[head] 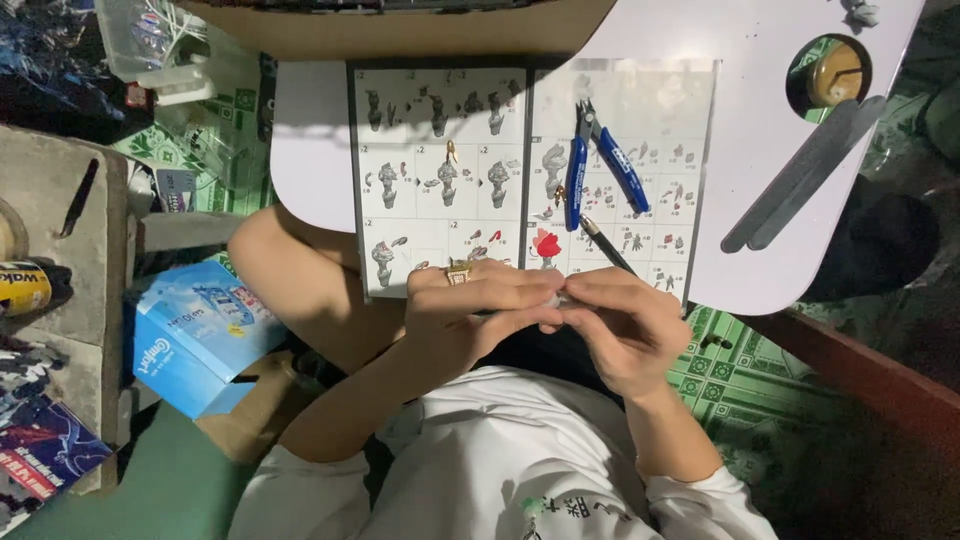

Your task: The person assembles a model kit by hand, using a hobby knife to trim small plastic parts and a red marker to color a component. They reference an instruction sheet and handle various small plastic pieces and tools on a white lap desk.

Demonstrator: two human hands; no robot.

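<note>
My left hand [470, 315] and my right hand [620, 325] meet close to my chest, fingertips pinched together on a small pale part [556, 299], mostly hidden by the fingers. A gold ring sits on a left finger. A thin dark tool [605, 245] sticks out from my right hand toward the table. Just beyond the hands lies an open instruction booklet [440, 170] with grey assembly drawings on a white lap table [760, 150]. Blue-handled nippers [595, 165] rest on the booklet's right page, beside a small red piece [546, 244].
Two grey sticks [800, 175] lie on the table's right side near a round hole with a cup [835, 75]. A blue box [200, 330] sits on the floor at left, beside a grey block [60, 280] with a can. A green patterned mat [740, 380] covers the floor.
</note>
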